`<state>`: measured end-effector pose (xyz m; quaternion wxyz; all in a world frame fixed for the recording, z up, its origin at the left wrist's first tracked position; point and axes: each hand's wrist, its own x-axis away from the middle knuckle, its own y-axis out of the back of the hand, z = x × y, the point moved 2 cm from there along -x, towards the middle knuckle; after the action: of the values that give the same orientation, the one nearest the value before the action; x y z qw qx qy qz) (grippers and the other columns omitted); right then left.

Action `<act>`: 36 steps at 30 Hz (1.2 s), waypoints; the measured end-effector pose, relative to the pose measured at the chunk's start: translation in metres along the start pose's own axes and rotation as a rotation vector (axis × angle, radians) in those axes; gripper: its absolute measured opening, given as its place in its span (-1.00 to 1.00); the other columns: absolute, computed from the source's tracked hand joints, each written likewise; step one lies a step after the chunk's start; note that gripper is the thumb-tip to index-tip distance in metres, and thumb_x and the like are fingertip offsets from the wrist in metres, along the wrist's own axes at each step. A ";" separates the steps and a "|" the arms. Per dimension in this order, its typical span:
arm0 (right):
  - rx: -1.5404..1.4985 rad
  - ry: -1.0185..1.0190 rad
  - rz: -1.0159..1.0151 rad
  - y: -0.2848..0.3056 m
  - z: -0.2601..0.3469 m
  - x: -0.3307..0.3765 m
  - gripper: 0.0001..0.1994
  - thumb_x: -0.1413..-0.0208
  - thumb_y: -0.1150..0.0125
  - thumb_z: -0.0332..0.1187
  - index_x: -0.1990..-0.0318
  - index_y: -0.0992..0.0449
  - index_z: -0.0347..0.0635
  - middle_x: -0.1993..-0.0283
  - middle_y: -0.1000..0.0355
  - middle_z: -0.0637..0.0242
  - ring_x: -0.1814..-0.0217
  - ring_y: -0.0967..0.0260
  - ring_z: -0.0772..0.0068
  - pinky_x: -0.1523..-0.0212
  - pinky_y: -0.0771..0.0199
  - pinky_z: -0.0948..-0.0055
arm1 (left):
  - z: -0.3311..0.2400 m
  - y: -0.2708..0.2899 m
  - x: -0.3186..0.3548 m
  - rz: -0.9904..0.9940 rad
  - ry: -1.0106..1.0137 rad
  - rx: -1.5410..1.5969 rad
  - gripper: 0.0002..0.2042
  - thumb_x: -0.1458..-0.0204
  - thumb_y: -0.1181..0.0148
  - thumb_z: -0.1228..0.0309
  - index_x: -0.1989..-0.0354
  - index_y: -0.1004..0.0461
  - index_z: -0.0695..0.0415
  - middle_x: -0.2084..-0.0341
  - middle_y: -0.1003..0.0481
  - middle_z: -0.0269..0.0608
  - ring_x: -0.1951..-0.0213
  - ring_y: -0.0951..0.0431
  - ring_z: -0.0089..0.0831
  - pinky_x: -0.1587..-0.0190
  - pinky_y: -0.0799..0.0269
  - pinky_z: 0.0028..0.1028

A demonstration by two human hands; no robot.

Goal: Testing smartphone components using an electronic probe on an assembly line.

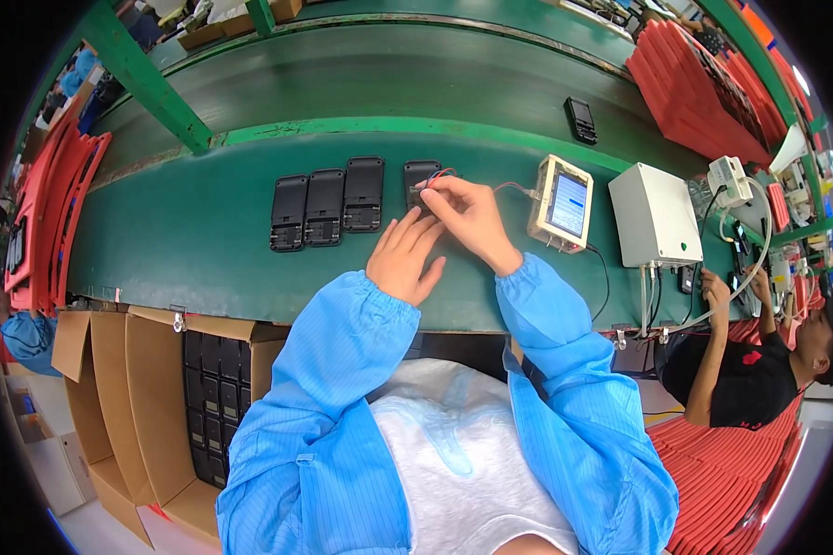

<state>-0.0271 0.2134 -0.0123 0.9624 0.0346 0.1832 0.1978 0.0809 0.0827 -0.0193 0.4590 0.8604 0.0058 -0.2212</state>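
A black handheld device (422, 170) lies back side up on the green bench, partly hidden under my hands. My right hand (472, 220) pinches the end of thin red and blue wires (445, 173) over its middle. What tip these wires end in is hidden by the fingers. My left hand (404, 255) lies with fingers stretched out, its fingertips at the device's lower edge. To the left, three similar black devices (325, 205) stand in a row, their battery bays showing. A cream-framed tester with a lit screen (567, 202) sits to the right; a red wire runs from it towards my right hand.
A white box (655, 215) with cables stands right of the tester. Another black device (580, 120) lies on the belt (389, 79) beyond. Red trays (699, 92) are stacked far right. Below left, an open carton (162, 407) holds several black devices. A co-worker (740, 375) works at right.
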 end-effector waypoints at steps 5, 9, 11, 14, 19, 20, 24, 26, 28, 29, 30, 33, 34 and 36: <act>-0.004 0.001 0.005 -0.001 0.001 -0.001 -0.81 -0.23 -0.36 -0.34 0.18 -0.64 -0.31 0.55 -0.45 0.48 0.51 -0.26 0.79 0.50 -0.25 0.62 | 0.000 0.000 0.000 0.001 -0.002 0.003 -0.44 -0.09 -0.31 0.35 -0.30 -0.37 0.08 -0.26 -0.40 -0.17 -0.41 -0.26 -0.05 -0.41 -0.19 0.03; -0.006 -0.008 0.006 -0.001 0.004 0.000 -0.81 -0.22 -0.36 -0.34 0.18 -0.64 -0.31 0.56 -0.43 0.49 0.52 -0.24 0.79 0.51 -0.23 0.62 | 0.000 0.000 0.000 -0.002 -0.007 -0.007 -0.44 -0.07 -0.32 0.35 -0.30 -0.37 0.09 -0.26 -0.40 -0.16 -0.40 -0.27 -0.07 -0.41 -0.20 0.02; 0.016 -0.010 0.018 0.000 0.005 0.000 -0.82 -0.21 -0.36 -0.35 0.18 -0.64 -0.31 0.56 -0.42 0.50 0.52 -0.24 0.79 0.51 -0.22 0.62 | 0.000 0.000 0.000 -0.003 -0.011 -0.019 -0.42 -0.06 -0.32 0.34 -0.30 -0.37 0.11 -0.26 -0.39 -0.16 -0.40 -0.27 -0.09 -0.42 -0.19 0.00; 0.008 -0.011 0.020 0.000 0.005 0.000 -0.82 -0.20 -0.37 -0.35 0.17 -0.65 -0.31 0.57 -0.41 0.50 0.52 -0.23 0.79 0.51 -0.21 0.62 | 0.000 0.000 0.000 -0.007 -0.015 -0.023 -0.42 -0.07 -0.32 0.34 -0.30 -0.36 0.11 -0.26 -0.38 -0.16 -0.40 -0.26 -0.10 -0.42 -0.19 -0.01; 0.013 -0.006 0.025 0.000 0.002 -0.001 -0.82 -0.20 -0.37 -0.36 0.16 -0.65 -0.30 0.56 -0.40 0.51 0.52 -0.22 0.80 0.51 -0.21 0.62 | 0.000 -0.001 0.000 0.003 -0.009 -0.023 -0.44 -0.07 -0.31 0.33 -0.29 -0.37 0.10 -0.26 -0.38 -0.16 -0.41 -0.25 -0.10 -0.43 -0.18 -0.01; 0.022 -0.005 0.016 0.001 0.002 -0.001 -0.83 -0.21 -0.36 -0.37 0.16 -0.65 -0.30 0.55 -0.41 0.52 0.51 -0.22 0.80 0.51 -0.20 0.62 | 0.001 -0.001 0.000 0.007 -0.008 -0.023 -0.44 -0.07 -0.31 0.33 -0.28 -0.38 0.10 -0.26 -0.39 -0.16 -0.41 -0.25 -0.11 -0.43 -0.17 -0.02; -0.129 -0.080 -0.133 0.007 0.001 -0.008 -0.85 -0.26 -0.32 -0.38 0.16 -0.62 -0.30 0.47 -0.45 0.56 0.48 -0.24 0.81 0.48 -0.20 0.65 | 0.000 -0.001 0.001 0.002 -0.022 -0.046 -0.46 -0.07 -0.30 0.34 -0.27 -0.39 0.08 -0.26 -0.39 -0.17 -0.42 -0.25 -0.12 -0.44 -0.16 -0.02; -0.207 -0.040 -0.218 0.013 0.003 -0.011 -0.86 -0.30 -0.30 -0.38 0.16 -0.59 -0.28 0.46 -0.44 0.60 0.46 -0.24 0.84 0.47 -0.16 0.70 | 0.000 -0.001 0.001 -0.005 -0.014 -0.044 -0.46 -0.07 -0.30 0.34 -0.27 -0.39 0.06 -0.25 -0.40 -0.18 -0.41 -0.25 -0.12 -0.43 -0.18 -0.02; -0.191 -0.059 -0.281 0.022 0.002 -0.014 -0.88 -0.30 -0.29 -0.37 0.18 -0.58 -0.24 0.50 -0.40 0.61 0.48 -0.21 0.85 0.48 -0.11 0.70 | -0.001 0.001 -0.002 -0.064 -0.037 -0.064 -0.56 -0.06 -0.31 0.36 -0.15 -0.47 0.06 -0.15 -0.47 -0.22 -0.33 -0.34 -0.14 -0.34 -0.31 -0.08; -0.184 -0.079 -0.286 0.024 0.002 -0.014 -0.88 -0.30 -0.29 -0.37 0.19 -0.57 -0.24 0.51 -0.39 0.61 0.49 -0.21 0.85 0.49 -0.11 0.70 | 0.000 0.002 -0.005 -0.088 -0.050 -0.076 -0.61 -0.06 -0.31 0.37 -0.10 -0.51 0.06 -0.09 -0.50 -0.24 -0.30 -0.39 -0.15 -0.30 -0.38 -0.11; -0.179 -0.090 -0.296 0.026 0.001 -0.014 -0.88 -0.30 -0.29 -0.37 0.20 -0.57 -0.24 0.52 -0.38 0.61 0.49 -0.20 0.84 0.50 -0.10 0.70 | 0.003 0.004 -0.011 -0.091 -0.049 -0.063 -0.68 -0.05 -0.31 0.38 -0.01 -0.55 0.05 -0.02 -0.52 -0.25 -0.22 -0.44 -0.17 -0.22 -0.43 -0.14; -0.164 -0.070 -0.291 0.025 -0.002 -0.015 -0.88 -0.30 -0.29 -0.37 0.20 -0.56 -0.24 0.50 -0.38 0.60 0.49 -0.20 0.83 0.49 -0.09 0.68 | 0.019 0.011 -0.040 -0.058 -0.026 -0.067 -0.87 -0.03 -0.32 0.41 0.23 -0.63 0.03 0.18 -0.56 -0.28 -0.01 -0.54 -0.20 -0.01 -0.55 -0.22; -0.164 -0.073 -0.276 0.026 -0.002 -0.014 -0.88 -0.30 -0.30 -0.37 0.19 -0.56 -0.24 0.44 -0.42 0.58 0.46 -0.23 0.81 0.46 -0.12 0.69 | 0.027 0.014 -0.053 -0.037 0.002 -0.092 -0.91 -0.03 -0.33 0.42 0.28 -0.64 0.03 0.23 -0.56 -0.28 0.05 -0.55 -0.21 0.04 -0.55 -0.23; -0.166 -0.079 -0.258 0.026 -0.002 -0.013 -0.88 -0.30 -0.30 -0.37 0.18 -0.56 -0.24 0.39 -0.46 0.56 0.42 -0.26 0.78 0.43 -0.16 0.69 | 0.041 0.022 -0.084 -0.066 -0.001 -0.132 -0.91 -0.01 -0.36 0.41 0.30 -0.65 0.02 0.29 -0.56 -0.26 0.14 -0.56 -0.18 0.10 -0.54 -0.22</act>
<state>-0.0489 0.2322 -0.0062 0.9857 -0.0610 0.1314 0.0856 -0.0059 0.0536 0.0107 0.5072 0.8275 0.0488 -0.2358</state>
